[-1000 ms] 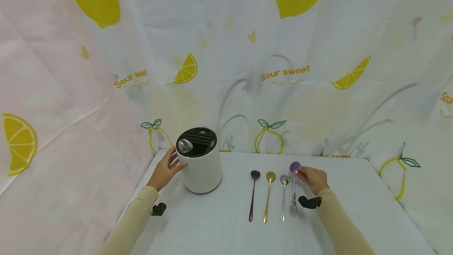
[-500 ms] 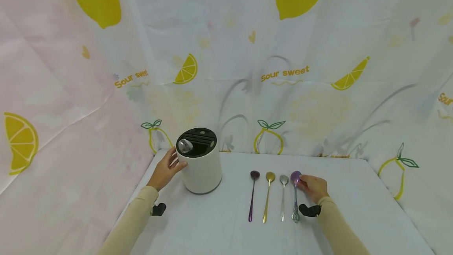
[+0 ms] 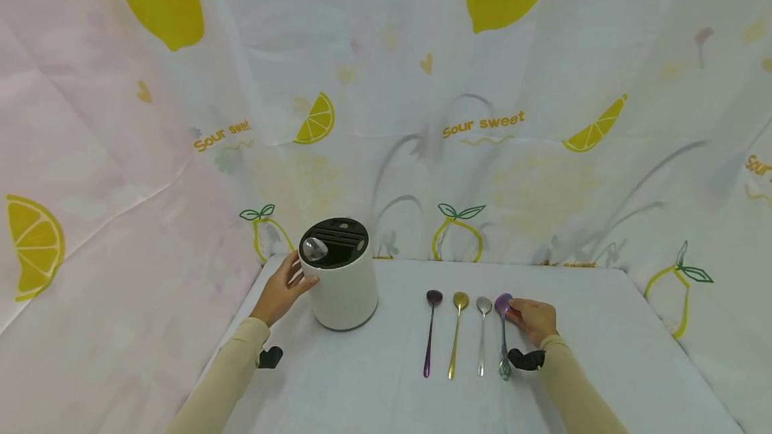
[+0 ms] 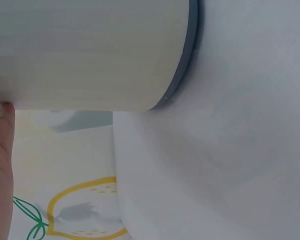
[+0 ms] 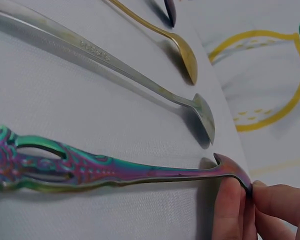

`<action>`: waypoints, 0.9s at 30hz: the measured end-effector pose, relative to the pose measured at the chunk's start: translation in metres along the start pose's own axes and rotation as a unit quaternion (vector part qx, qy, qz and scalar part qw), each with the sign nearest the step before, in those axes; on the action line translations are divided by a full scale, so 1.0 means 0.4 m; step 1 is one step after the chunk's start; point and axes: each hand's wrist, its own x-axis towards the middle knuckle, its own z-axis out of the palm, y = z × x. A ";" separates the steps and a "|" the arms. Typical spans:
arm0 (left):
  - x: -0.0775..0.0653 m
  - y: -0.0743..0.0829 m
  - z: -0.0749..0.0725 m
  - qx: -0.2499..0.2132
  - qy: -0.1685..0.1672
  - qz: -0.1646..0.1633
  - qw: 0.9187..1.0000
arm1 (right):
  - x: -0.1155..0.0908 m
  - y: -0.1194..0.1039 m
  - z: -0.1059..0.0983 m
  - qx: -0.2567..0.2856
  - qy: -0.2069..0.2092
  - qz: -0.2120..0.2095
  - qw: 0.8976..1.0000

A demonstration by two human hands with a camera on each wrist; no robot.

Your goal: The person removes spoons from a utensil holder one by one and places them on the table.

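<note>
My right hand (image 3: 533, 320) pinches the bowl of an iridescent purple-green spoon (image 3: 503, 340) between thumb and fingers. That spoon's ornate openwork handle (image 5: 45, 160) points toward me, close over the white cloth. To its left lie a silver spoon (image 3: 482, 330), a gold spoon (image 3: 456, 330) and a dark purple spoon (image 3: 430, 330), in a row with bowls away from me. My left hand (image 3: 283, 290) rests on the left side of a white utensil holder (image 3: 346, 297) with a black slotted top. Its thumb lies against the front wall. A silver spoon bowl (image 3: 315, 248) pokes out of the holder.
A white cloth (image 3: 386, 380) covers the table. Behind it hangs a lemon-print curtain (image 3: 386, 173), and a pinkish sheet (image 3: 108, 220) drapes on the left. Dark wrist mounts (image 3: 527, 359) sit at both wrists.
My right hand has brought the iridescent spoon slightly toward me and lower, into line with the other spoons. In the last half second it barely moves. The left hand stays on the holder.
</note>
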 end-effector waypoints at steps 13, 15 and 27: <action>-0.002 0.002 0.001 -0.006 0.002 -0.007 1.000 | -0.008 -0.002 -0.016 -0.138 0.043 -0.056 0.988; -0.002 0.003 0.002 -0.006 0.002 -0.005 1.000 | -0.007 -0.003 -0.021 -0.143 0.044 -0.057 0.987; 0.021 -0.066 0.007 -0.009 0.009 0.000 1.000 | -0.005 -0.040 0.012 -0.237 0.059 -0.108 0.964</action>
